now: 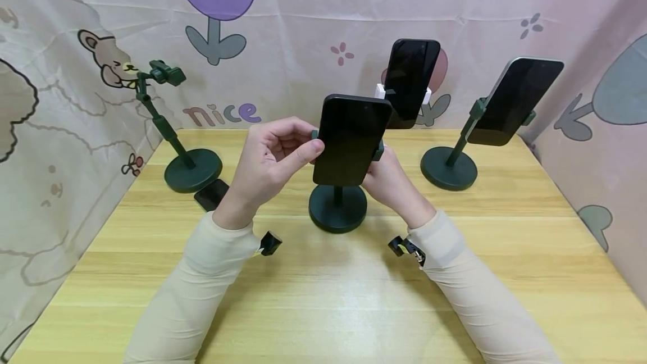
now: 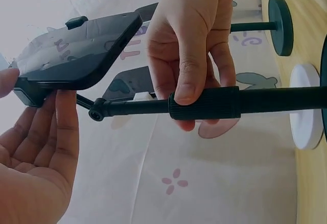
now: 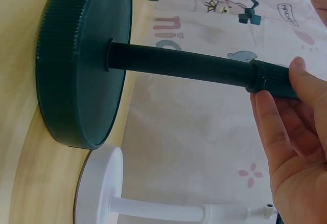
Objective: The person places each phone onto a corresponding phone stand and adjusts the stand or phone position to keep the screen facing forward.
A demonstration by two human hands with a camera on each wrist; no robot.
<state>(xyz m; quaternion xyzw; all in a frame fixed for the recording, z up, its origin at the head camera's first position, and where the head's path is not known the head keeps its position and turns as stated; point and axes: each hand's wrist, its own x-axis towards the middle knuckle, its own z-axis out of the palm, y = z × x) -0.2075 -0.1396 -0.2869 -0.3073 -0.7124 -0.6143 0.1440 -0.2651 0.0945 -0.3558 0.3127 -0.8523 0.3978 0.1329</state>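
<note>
A black smartphone (image 1: 352,139) sits clamped, screen toward me, in a dark green phone stand (image 1: 337,215) at the middle of the table. At the phone's left edge, my left hand (image 1: 268,164) pinches the stand's clamp (image 2: 31,93), thumb in front and fingers behind. My right hand (image 1: 391,181) is partly hidden behind the phone in the head view. In the left wrist view it grips the ribbed collar (image 2: 204,103) on the stand's pole, thumb on one side and fingers on the other. The round base (image 3: 97,75) rests on the wood.
Left stands a green phone stand (image 1: 186,170) without a phone; a dark phone (image 1: 212,194) lies by its base. Behind, a white stand (image 3: 99,185) holds a phone (image 1: 411,80). Another green stand (image 1: 449,168) at right holds a phone (image 1: 513,103). A printed curtain (image 1: 303,72) hangs behind.
</note>
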